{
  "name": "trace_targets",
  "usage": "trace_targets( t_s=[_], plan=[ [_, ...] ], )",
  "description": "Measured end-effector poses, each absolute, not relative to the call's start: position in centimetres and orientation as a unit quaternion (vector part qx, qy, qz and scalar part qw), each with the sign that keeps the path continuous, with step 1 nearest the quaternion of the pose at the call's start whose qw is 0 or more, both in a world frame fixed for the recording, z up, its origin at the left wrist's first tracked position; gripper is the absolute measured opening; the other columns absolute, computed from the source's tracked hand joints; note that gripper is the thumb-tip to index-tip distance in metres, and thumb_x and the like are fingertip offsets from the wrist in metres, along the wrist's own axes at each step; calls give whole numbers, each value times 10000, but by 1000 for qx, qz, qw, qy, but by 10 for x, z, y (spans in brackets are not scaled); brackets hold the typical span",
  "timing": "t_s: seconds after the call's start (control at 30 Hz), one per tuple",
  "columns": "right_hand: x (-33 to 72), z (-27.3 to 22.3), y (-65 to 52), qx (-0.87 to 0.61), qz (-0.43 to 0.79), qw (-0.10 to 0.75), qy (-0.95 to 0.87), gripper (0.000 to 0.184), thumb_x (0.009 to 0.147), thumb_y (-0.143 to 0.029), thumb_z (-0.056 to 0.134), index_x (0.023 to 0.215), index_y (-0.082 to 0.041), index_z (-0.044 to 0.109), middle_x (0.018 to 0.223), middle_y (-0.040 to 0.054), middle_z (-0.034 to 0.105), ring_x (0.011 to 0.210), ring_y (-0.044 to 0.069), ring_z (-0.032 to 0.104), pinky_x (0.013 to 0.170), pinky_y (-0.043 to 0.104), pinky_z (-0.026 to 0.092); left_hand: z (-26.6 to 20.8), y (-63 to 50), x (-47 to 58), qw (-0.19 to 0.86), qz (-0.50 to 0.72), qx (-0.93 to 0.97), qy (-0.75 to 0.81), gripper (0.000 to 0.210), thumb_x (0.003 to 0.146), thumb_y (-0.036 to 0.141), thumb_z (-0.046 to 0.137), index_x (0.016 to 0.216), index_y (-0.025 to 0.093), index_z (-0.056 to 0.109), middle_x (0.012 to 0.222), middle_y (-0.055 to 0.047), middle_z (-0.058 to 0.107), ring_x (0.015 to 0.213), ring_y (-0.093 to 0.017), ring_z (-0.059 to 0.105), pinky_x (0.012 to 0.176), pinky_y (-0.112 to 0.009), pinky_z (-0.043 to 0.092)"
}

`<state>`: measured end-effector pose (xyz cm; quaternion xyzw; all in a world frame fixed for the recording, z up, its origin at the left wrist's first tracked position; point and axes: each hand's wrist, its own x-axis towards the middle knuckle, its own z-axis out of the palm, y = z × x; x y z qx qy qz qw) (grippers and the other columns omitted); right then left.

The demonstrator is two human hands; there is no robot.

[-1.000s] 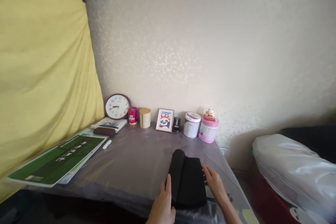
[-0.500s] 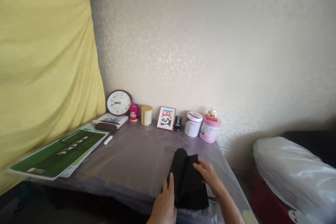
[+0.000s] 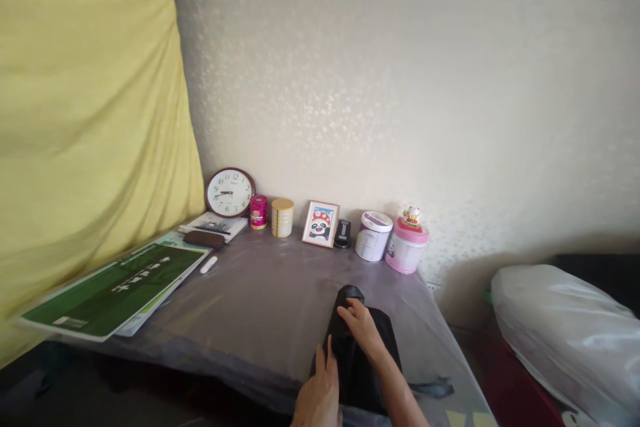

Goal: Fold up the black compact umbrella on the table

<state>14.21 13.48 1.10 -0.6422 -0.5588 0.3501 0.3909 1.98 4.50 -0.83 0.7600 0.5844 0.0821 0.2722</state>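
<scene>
A black cloth-like piece (image 3: 367, 373) lies near the table's front edge. Its left side forms a thick roll or tube, while the right side is a flat panel. At the lower left, my left hand (image 3: 321, 383) grips the roll's side, its fingers pointing up along it. My right hand (image 3: 361, 328) reaches across the flat panel, fingers curled over the upper part of the roll; the forearm covers some of the panel. What is inside the roll, if anything, is hidden. Right of the black cloth lies a small dark strip (image 3: 434, 387).
Along the wall stand a clock (image 3: 231, 193), a pink can (image 3: 259, 212), a yellow-lidded can (image 3: 283, 219), a panda picture frame (image 3: 321, 224) and two tubs (image 3: 373, 237). Green printed sheets (image 3: 115, 293) and a white pen-like object (image 3: 209, 265) lie left. A plastic-covered bundle (image 3: 565, 327) sits right.
My right hand has moved left from the flat panel's right edge onto the top of the roll. My left hand stays at the lower left. The dark strip at right shows more fully.
</scene>
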Motion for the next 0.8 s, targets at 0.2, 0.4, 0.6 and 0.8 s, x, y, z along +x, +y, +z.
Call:
trace_targets(
  t_s=[0.2,0.4,0.6,0.8],
  plan=[
    [141,5,140,-644,322,348,-600,333,793,-353,478,1037,-133,532,624,2,632,554,142,615,482,226,437,-13,40,4,266,107,764,578,811,665,119,497,1401,149,157,1451,-183,225,1046,-297,570,829,-366,486],
    [136,11,134,-583,360,343,-643,290,825,-387,414,920,-167,577,730,31,701,576,124,634,554,231,457,-2,39,8,215,150,803,536,609,678,234,534,1274,167,433,1403,-139,343,1239,-360,364,1022,-481,316],
    [135,14,126,-561,349,333,-673,278,816,-342,421,940,-183,613,762,26,713,620,134,624,622,252,469,-10,50,19,200,160,835,487,757,646,137,501,1368,174,277,1465,-98,235,1350,-311,160,1118,-464,148],
    [134,15,122,-546,346,324,-691,273,826,-321,413,945,-197,626,749,10,712,610,125,599,628,240,459,-5,41,9,176,101,814,544,574,656,142,499,1228,175,471,1302,-128,442,1185,-315,414,1020,-458,319]
  ],
)
